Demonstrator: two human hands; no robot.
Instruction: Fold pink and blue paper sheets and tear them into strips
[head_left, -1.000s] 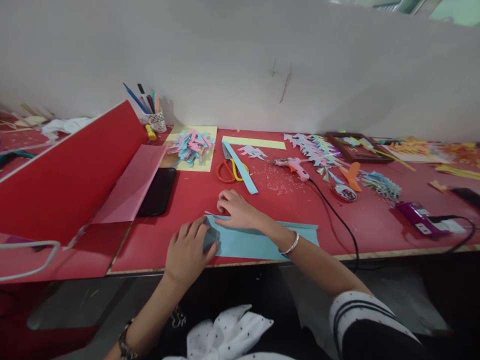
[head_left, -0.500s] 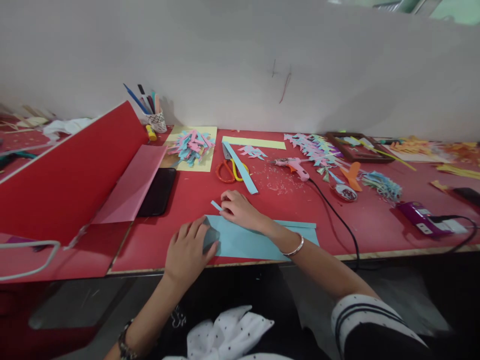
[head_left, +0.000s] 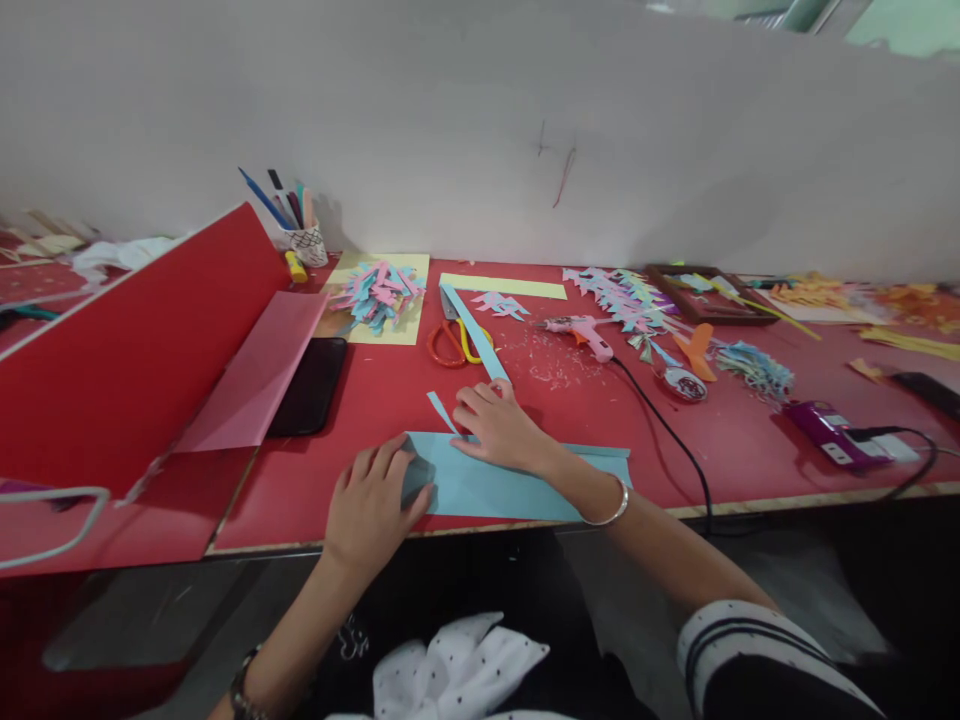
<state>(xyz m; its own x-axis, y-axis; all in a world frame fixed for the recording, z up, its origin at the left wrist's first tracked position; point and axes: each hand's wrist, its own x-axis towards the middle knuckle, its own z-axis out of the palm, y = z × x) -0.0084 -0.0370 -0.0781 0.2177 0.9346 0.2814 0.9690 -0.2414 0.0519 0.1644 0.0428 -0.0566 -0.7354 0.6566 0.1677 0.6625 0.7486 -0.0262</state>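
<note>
A light blue paper sheet lies along the table's front edge, with a narrow folded band on its far side. My left hand rests flat on the sheet's left end, thumb apart from the fingers. Over the middle of the far side, my right hand has curled fingers closed on a thin blue strip. The strip's loose end sticks up to the left, separated from the sheet's far edge. My right forearm hides part of the sheet. Just beyond lie a folded blue strip and scissors.
A pink glue gun with a black cord lies to the right. Behind my left hand are a black phone, pink paper and a pile of cut paper pieces. A large red board stands tilted at left.
My right hand has slid right along the sheet's far side, and more of the thin strip now stands loose. My left hand stays in place on the sheet.
</note>
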